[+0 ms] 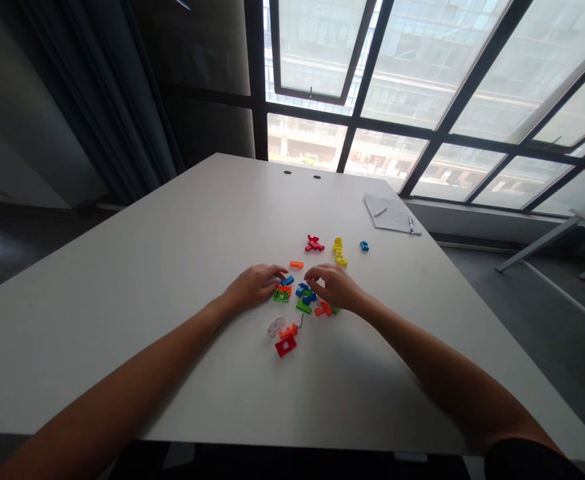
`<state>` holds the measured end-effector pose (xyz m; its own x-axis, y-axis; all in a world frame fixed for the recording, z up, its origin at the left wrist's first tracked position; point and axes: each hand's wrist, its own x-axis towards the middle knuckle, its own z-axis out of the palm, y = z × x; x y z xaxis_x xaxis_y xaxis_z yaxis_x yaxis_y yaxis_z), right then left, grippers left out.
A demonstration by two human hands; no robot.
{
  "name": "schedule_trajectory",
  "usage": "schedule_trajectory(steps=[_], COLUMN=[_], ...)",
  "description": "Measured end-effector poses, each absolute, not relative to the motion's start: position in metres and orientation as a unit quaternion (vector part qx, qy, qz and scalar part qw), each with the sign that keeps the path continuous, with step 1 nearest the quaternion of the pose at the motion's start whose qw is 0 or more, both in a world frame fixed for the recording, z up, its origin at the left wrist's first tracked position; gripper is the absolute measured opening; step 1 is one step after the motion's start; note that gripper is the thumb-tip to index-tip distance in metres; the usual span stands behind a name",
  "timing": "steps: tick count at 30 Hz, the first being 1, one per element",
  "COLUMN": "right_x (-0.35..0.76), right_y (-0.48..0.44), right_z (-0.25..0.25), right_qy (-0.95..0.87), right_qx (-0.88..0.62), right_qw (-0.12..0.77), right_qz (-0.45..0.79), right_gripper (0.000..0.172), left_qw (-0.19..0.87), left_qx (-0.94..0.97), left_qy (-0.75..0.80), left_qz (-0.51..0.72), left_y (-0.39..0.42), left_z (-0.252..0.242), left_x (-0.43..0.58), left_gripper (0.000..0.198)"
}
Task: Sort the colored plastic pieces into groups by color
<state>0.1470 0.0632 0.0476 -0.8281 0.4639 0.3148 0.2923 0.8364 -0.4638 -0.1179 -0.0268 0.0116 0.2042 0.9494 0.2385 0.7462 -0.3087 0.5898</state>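
My left hand (pixel 255 287) rests on the white table with its fingers stretched out and apart, beside a flat blue plastic piece (pixel 287 281). Just below its fingertips lie an orange piece and a green square frame-like piece (pixel 281 296). My right hand (pixel 336 285) hovers with bent fingers and a gap to the thumb, nothing visible between them. Under and beside it is a cluster of blue pieces (pixel 308 299), a green block (pixel 303 307) and an orange piece (pixel 323 309). A small orange piece (pixel 296 265) lies beyond, between both hands.
Red pieces (pixel 314 244), yellow pieces (pixel 339 253) and a blue piece (pixel 364 246) lie farther back. Nearer me are a clear piece (pixel 276 325), an orange piece (pixel 288 331) and a red square piece (pixel 286 345). Paper (pixel 390 212) with pens lies at the right edge.
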Motion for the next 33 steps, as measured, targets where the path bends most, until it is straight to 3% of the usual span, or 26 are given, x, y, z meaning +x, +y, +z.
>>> schedule_trajectory(steps=[12,26,33], right_x=[0.178,0.173,0.157], right_y=[0.032,0.041,0.058], right_z=[0.015,0.018,0.029], right_qy=[-0.936,-0.910,-0.943], right_qx=[-0.187,-0.208,-0.171], right_qw=[0.222,0.292,0.171], right_qz=[0.197,0.208,0.229], right_gripper=[0.043,0.027,0.030], left_qw=[0.172,0.170,0.169], left_qx=[0.756,0.760,0.767], left_qy=[0.561,0.556,0.544], left_qz=[0.290,0.292,0.294], left_y=[-0.027,-0.027,-0.026], left_z=[0.010,0.011,0.008], left_x=[-0.119,-0.119,-0.121], left_gripper=[0.037,0.035,0.035])
